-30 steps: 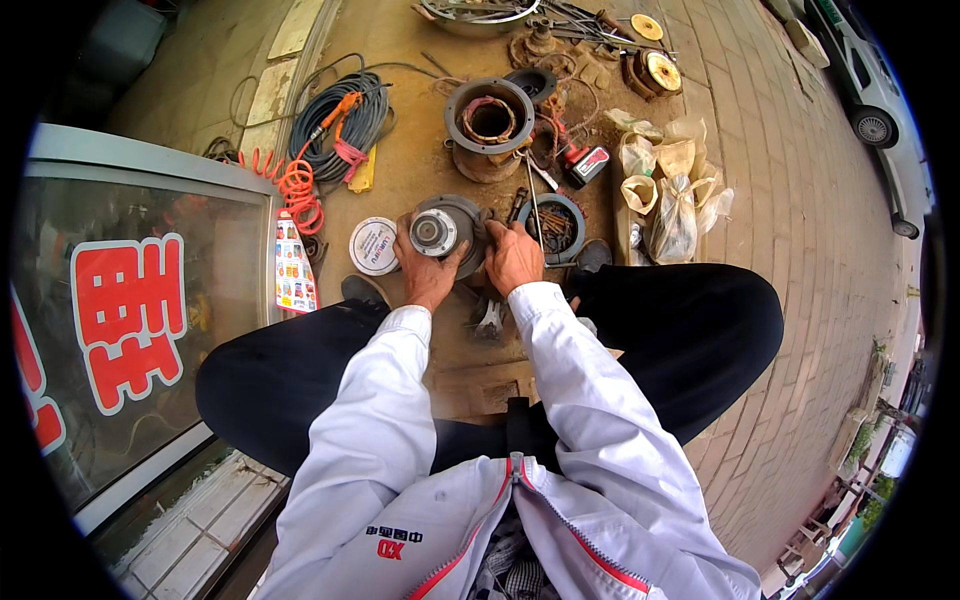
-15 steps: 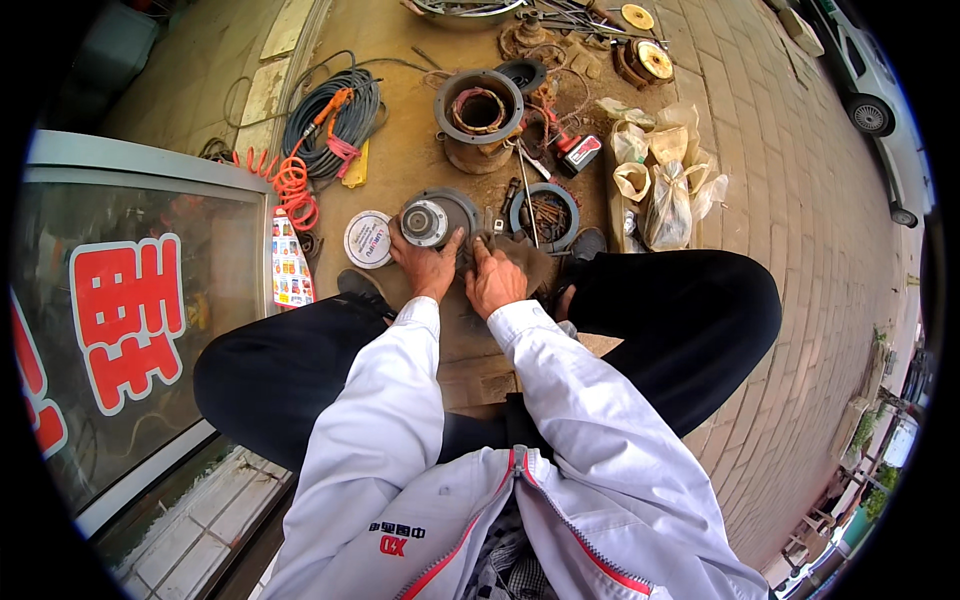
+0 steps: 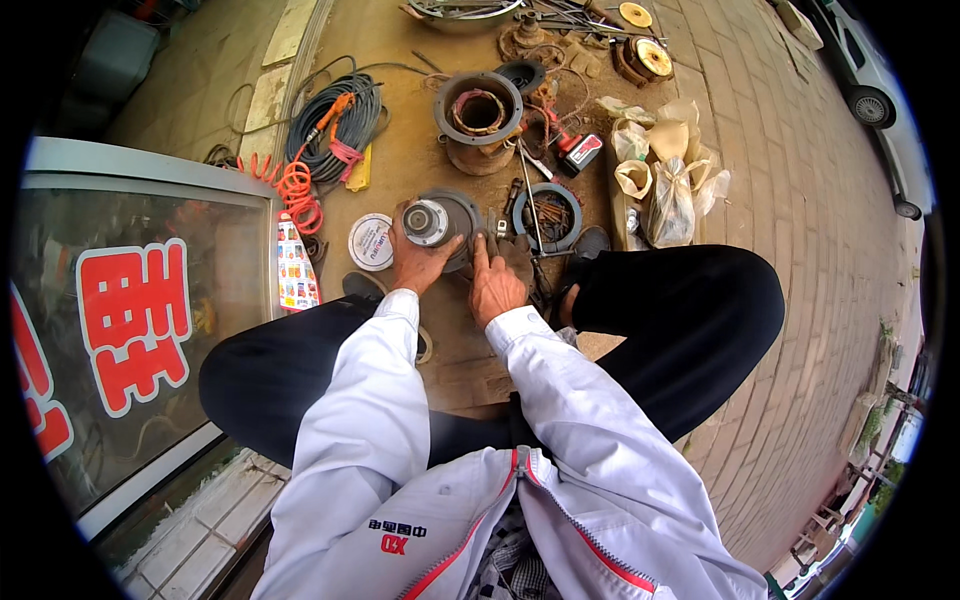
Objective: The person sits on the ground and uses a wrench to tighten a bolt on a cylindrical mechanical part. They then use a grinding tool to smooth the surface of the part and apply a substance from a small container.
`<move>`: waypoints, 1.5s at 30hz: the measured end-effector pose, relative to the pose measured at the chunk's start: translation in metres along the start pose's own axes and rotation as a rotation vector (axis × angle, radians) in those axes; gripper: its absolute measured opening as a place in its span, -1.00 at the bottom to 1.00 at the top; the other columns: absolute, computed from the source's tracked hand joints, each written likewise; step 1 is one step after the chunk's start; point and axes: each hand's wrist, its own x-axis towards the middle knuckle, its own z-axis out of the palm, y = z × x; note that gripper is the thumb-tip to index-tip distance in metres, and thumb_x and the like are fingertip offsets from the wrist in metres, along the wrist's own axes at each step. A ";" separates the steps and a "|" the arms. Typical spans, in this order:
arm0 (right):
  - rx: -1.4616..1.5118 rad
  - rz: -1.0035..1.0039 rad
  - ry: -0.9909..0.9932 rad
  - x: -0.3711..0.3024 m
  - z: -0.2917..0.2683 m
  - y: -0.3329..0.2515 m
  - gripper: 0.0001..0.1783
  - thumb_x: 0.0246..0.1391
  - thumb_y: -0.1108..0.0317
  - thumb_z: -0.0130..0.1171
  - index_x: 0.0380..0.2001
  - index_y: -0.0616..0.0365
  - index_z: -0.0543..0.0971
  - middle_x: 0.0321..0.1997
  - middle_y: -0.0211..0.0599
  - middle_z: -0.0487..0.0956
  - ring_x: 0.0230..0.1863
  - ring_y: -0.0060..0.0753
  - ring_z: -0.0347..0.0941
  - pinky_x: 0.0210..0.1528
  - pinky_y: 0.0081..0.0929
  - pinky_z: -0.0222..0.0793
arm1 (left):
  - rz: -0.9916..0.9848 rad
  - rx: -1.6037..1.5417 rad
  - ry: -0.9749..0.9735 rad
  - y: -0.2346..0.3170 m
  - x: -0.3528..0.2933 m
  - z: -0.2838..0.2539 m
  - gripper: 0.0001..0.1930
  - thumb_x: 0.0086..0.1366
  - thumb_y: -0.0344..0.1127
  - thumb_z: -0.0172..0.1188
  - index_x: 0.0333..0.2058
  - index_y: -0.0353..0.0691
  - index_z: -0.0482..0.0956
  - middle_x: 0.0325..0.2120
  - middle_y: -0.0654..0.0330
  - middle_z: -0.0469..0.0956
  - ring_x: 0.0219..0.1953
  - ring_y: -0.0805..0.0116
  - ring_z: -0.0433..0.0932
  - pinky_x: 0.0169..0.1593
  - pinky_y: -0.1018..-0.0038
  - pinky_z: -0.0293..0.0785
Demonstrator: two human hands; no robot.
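A round grey metal end cover (image 3: 458,218) with a raised, shiny hub (image 3: 426,222) rests on the ground between my feet. Wrapped round the hub side is my left hand (image 3: 418,266), its thumb lying across the disc. My right hand (image 3: 497,287) is at the disc's near right edge, with the index finger stretched onto the rim. A dark, dirty rag (image 3: 517,256) is bunched at its fingers, which partly hide it. Left of the cover lies a white round lid (image 3: 371,242). A blue-grey ring-shaped dish (image 3: 546,217) of bolts, with a thin rod across it, stands to the right.
Beyond the cover stands a motor housing (image 3: 478,105) with windings. A red cordless tool (image 3: 578,152) lies right of it, near plastic bags (image 3: 668,180) in a box. Coiled hose (image 3: 335,125) lies left, by a glass door (image 3: 150,310). A car (image 3: 872,105) is at far right.
My right hand has shifted slightly, and less of the rag shows beside it. My left hand and forearm have moved a little left, still holding the cover.
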 end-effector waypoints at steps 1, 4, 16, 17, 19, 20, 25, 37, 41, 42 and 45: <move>0.006 0.020 0.019 0.010 -0.008 0.001 -0.22 0.14 0.33 0.09 0.45 -0.03 0.17 -0.16 0.09 0.55 -0.22 0.18 0.58 -0.17 0.02 0.53 | -0.080 -0.009 0.093 0.012 -0.008 0.010 0.08 -0.08 -0.10 0.59 0.33 -0.25 0.10 0.24 -0.09 0.21 0.31 -0.15 0.15 0.38 0.09 0.08; -0.029 -0.044 -0.041 0.046 -0.041 0.003 -0.29 0.20 0.26 0.07 0.43 -0.24 0.22 -0.09 0.15 0.55 -0.17 0.17 0.60 -0.15 -0.03 0.54 | -0.234 0.075 0.326 0.029 -0.020 0.039 0.06 -0.04 -0.10 0.56 0.32 -0.28 0.07 0.23 -0.20 0.15 0.28 -0.23 0.16 0.36 0.05 0.10; 0.000 -0.089 -0.091 0.081 -0.054 0.017 -0.29 0.17 0.27 0.08 0.40 -0.41 0.26 -0.08 0.17 0.58 -0.09 0.19 0.59 -0.05 0.00 0.51 | -0.006 0.128 -0.065 -0.003 0.014 0.009 0.19 -0.07 -0.02 0.58 0.38 -0.30 -0.03 0.36 -0.10 0.04 0.39 -0.14 -0.04 0.43 0.10 -0.02; 0.019 -0.048 -0.098 0.077 -0.051 0.016 -0.28 0.16 0.26 0.10 0.41 -0.35 0.25 -0.08 0.17 0.58 -0.10 0.20 0.59 -0.04 0.00 0.51 | 0.002 0.144 -0.078 -0.005 0.014 0.012 0.17 -0.06 -0.04 0.58 0.38 -0.29 -0.02 0.34 -0.09 0.06 0.38 -0.13 -0.02 0.42 0.10 -0.02; 0.055 0.029 -0.109 0.062 -0.048 0.010 -0.24 0.14 0.23 0.14 0.42 -0.23 0.23 -0.09 0.17 0.59 -0.10 0.20 0.58 -0.03 0.00 0.50 | 0.018 0.176 -0.100 -0.002 0.014 0.014 0.14 -0.05 -0.07 0.57 0.37 -0.29 -0.02 0.31 -0.07 0.09 0.36 -0.13 0.00 0.42 0.10 -0.01; 0.080 0.051 -0.140 0.050 -0.049 0.006 -0.18 0.11 0.21 0.19 0.44 -0.08 0.19 -0.08 0.16 0.60 -0.09 0.21 0.58 -0.03 0.00 0.50 | 0.020 0.195 -0.081 -0.001 0.014 0.014 0.12 -0.04 -0.08 0.56 0.35 -0.30 0.00 0.29 -0.06 0.11 0.34 -0.13 0.02 0.41 0.09 -0.01; 0.159 0.096 -0.135 0.003 -0.031 0.000 -0.14 0.05 0.24 0.24 0.44 -0.12 0.18 -0.01 0.20 0.58 -0.09 0.24 0.57 -0.01 0.03 0.49 | 0.044 0.173 0.105 0.009 -0.002 0.022 0.02 -0.01 -0.08 0.55 0.30 -0.32 0.12 0.27 -0.06 0.14 0.31 -0.16 0.06 0.40 0.06 -0.01; 0.054 -0.002 -0.143 0.007 -0.028 0.002 -0.15 0.13 0.25 0.18 0.47 -0.37 0.13 -0.08 0.10 0.55 -0.15 0.15 0.58 -0.06 -0.02 0.51 | 0.080 0.273 0.051 -0.002 0.002 -0.004 0.17 -0.10 0.06 0.56 0.36 -0.28 0.04 0.32 -0.10 0.05 0.35 -0.15 0.02 0.42 0.06 -0.01; 0.049 0.002 -0.141 0.020 -0.031 0.005 -0.14 0.11 0.34 0.13 0.46 -0.35 0.11 0.00 0.29 0.50 -0.18 0.28 0.57 -0.12 0.07 0.50 | 0.037 0.094 0.000 -0.008 -0.001 -0.002 0.18 -0.14 -0.03 0.60 0.37 -0.24 0.05 0.30 0.02 0.09 0.33 -0.08 0.05 0.41 0.14 0.05; 0.026 -0.037 -0.090 0.029 -0.029 0.009 -0.18 0.14 0.37 0.06 0.46 -0.35 0.13 -0.11 0.23 0.53 -0.21 0.24 0.58 -0.15 0.08 0.50 | 0.041 0.131 -0.006 -0.006 -0.001 -0.002 0.17 -0.14 -0.03 0.60 0.37 -0.23 0.05 0.30 0.02 0.10 0.33 -0.09 0.06 0.40 0.14 0.06; -0.069 -0.144 -0.096 0.069 -0.040 0.011 -0.25 0.18 0.33 0.03 0.44 -0.39 0.17 -0.13 0.23 0.55 -0.20 0.17 0.61 -0.17 0.01 0.53 | 0.040 0.192 -0.015 -0.001 0.000 -0.002 0.16 -0.13 -0.02 0.59 0.37 -0.20 0.06 0.30 0.01 0.11 0.31 -0.10 0.08 0.38 0.12 0.08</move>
